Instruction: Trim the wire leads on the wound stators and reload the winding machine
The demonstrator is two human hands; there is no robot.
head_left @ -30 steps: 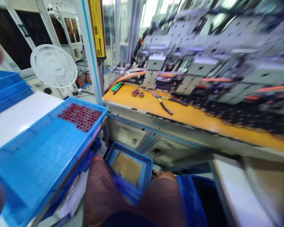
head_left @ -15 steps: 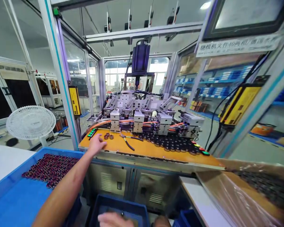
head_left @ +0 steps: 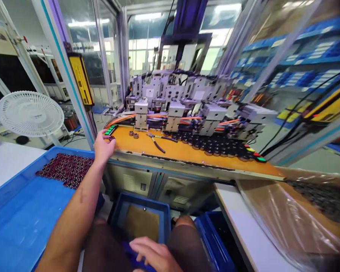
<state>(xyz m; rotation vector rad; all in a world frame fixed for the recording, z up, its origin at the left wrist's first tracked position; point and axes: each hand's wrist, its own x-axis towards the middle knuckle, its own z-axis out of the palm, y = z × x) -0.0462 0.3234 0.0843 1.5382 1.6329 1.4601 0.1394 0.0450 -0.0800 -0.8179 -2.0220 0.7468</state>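
Observation:
My left hand (head_left: 103, 146) reaches out to the left end of the orange machine table (head_left: 187, 151), its fingers curled at the row of green buttons (head_left: 110, 130); a small dark thing shows at its fingertips, too small to name. Two small wound coils (head_left: 133, 134) lie just right of it, and pliers (head_left: 158, 141) beyond them. My right hand (head_left: 154, 255) rests low between my knees, fingers laid over the near edge of a small blue bin (head_left: 140, 221) on my lap.
A blue tray (head_left: 25, 211) with several dark red coils (head_left: 65, 170) sits at my left. A white fan (head_left: 30, 113) stands behind it. The winding machine (head_left: 187, 102) fills the table's back, with rows of black coils (head_left: 215, 145). A plastic-lined box (head_left: 300, 215) is at right.
My left hand has moved left, from beside the two coils to the green buttons. The view has tilted down, and my right hand now shows more fully on the bin.

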